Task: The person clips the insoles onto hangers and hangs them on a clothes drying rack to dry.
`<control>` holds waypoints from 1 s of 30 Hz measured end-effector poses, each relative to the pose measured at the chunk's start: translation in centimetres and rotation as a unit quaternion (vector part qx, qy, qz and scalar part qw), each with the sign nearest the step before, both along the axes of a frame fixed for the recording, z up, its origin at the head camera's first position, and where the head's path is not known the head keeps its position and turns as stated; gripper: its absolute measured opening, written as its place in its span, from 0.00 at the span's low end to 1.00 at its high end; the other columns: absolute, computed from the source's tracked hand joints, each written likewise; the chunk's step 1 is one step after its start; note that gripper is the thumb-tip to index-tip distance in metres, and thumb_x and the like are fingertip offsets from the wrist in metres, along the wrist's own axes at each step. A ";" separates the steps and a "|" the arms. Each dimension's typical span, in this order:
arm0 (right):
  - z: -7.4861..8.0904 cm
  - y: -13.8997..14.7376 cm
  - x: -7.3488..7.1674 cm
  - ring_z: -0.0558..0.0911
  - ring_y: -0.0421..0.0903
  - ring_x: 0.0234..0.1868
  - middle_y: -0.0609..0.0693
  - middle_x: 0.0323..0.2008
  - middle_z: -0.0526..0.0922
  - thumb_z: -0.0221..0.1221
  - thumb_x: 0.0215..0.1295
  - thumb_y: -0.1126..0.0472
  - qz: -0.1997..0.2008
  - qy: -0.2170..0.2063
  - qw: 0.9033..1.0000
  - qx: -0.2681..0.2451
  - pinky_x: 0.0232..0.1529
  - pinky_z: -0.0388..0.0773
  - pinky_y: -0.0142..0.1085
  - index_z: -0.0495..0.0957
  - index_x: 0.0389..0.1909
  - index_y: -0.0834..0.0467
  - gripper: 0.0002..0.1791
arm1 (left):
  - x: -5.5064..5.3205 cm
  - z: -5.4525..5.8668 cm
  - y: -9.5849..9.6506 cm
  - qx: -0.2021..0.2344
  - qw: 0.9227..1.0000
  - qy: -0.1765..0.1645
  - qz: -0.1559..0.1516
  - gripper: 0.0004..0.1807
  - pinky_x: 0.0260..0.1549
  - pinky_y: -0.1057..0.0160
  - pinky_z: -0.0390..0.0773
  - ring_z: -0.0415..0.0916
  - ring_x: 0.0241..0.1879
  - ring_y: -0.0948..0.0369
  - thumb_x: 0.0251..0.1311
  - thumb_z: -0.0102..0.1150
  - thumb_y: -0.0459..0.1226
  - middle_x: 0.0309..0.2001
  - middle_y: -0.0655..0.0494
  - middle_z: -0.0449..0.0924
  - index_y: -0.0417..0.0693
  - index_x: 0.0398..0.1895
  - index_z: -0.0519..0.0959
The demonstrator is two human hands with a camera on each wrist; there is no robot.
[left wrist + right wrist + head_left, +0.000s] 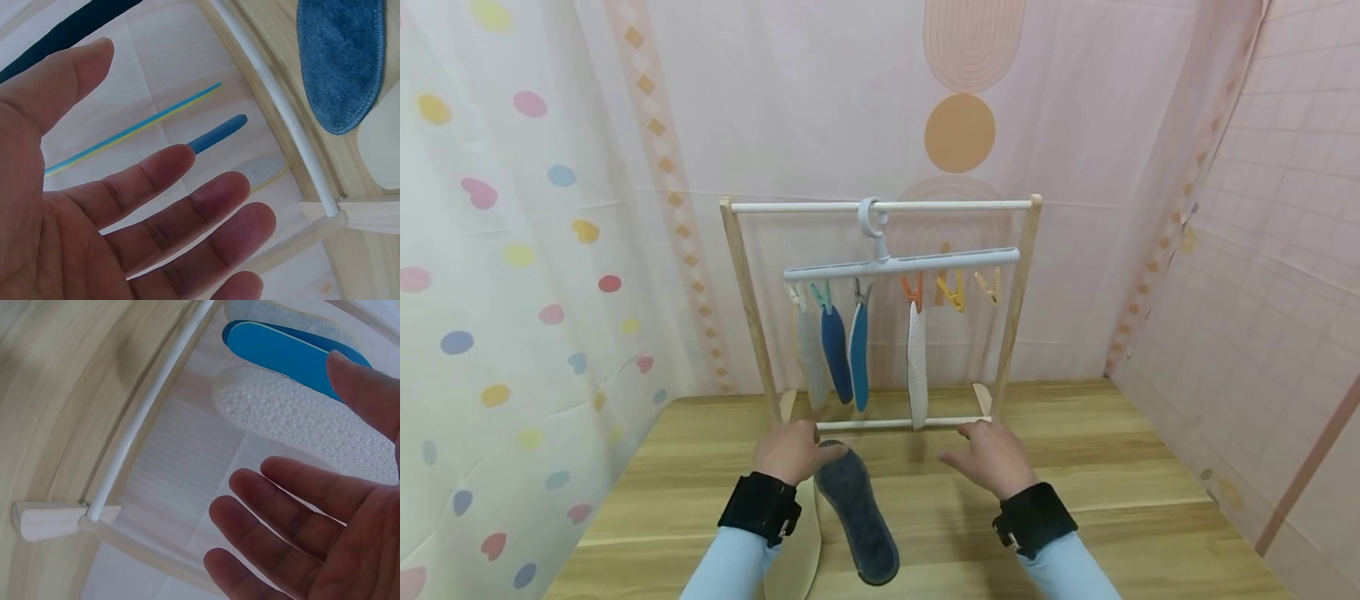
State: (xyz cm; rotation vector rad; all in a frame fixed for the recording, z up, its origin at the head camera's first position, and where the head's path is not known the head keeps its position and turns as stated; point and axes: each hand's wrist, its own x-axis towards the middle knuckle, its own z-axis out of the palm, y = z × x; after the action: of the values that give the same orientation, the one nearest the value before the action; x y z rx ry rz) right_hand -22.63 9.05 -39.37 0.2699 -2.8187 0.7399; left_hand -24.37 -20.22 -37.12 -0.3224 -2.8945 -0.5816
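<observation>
My left hand hovers with spread fingers in front of the rack's left foot, nearest to a dark grey-blue fuzzy insole lying on the table. Under the left forearm lies a beige insole, partly covered. My right hand, fingers apart and holding nothing, is by the rack's right foot. A pale blue clip hanger hangs from the rack's top bar. From its clips hang a pale insole, a dark blue insole, a brighter blue insole and a white bumpy insole.
The wooden rack stands at the back of the wood-grain table, with a white lower bar. A yellow clip and a beige clip hang at the hanger's right with nothing in them. Patterned cloth surrounds the table.
</observation>
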 end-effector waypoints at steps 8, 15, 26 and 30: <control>-0.8 0.1 1.1 0.84 0.60 0.45 0.62 0.45 0.85 0.70 0.56 0.45 0.022 -0.011 1.000 0.014 0.44 0.79 0.52 0.83 0.47 0.68 0.30 | 1.0 -0.7 -0.7 0.004 0.999 -0.034 0.017 0.29 0.17 0.65 0.49 0.49 0.13 0.64 0.55 0.69 0.51 0.12 0.62 0.51 0.53 0.12 0.61; -1.2 0.3 1.5 0.84 0.60 0.43 0.63 0.43 0.84 0.71 0.54 0.46 0.040 -0.008 0.999 0.013 0.43 0.80 0.52 0.83 0.44 0.69 0.29 | 1.4 -0.8 -1.4 -0.023 0.997 -0.065 0.023 0.20 0.18 0.61 0.65 0.67 0.17 0.60 0.53 0.70 0.52 0.18 0.57 0.72 0.45 0.24 0.80; -1.7 0.4 1.7 0.84 0.55 0.39 0.59 0.39 0.85 0.74 0.51 0.49 0.062 -0.031 0.997 0.038 0.41 0.80 0.48 0.84 0.41 0.67 0.26 | 1.8 -1.1 -2.1 -0.052 0.994 -0.098 0.010 0.22 0.27 0.54 0.77 0.75 0.24 0.58 0.54 0.70 0.49 0.32 0.50 0.83 0.38 0.39 0.83; -2.0 0.4 1.8 0.84 0.56 0.39 0.60 0.39 0.85 0.74 0.50 0.50 0.074 -0.055 0.995 0.033 0.41 0.80 0.50 0.83 0.42 0.67 0.26 | 2.1 -1.6 -2.3 -0.058 0.993 -0.098 0.009 0.20 0.27 0.54 0.77 0.75 0.24 0.58 0.52 0.71 0.47 0.31 0.51 0.83 0.39 0.38 0.84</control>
State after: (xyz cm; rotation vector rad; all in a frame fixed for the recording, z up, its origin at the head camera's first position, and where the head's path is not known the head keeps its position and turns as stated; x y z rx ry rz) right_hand -20.78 9.49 -41.37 0.4666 -2.9564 0.7111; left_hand -22.30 -22.50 -38.70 -0.2680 -3.1241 -0.4668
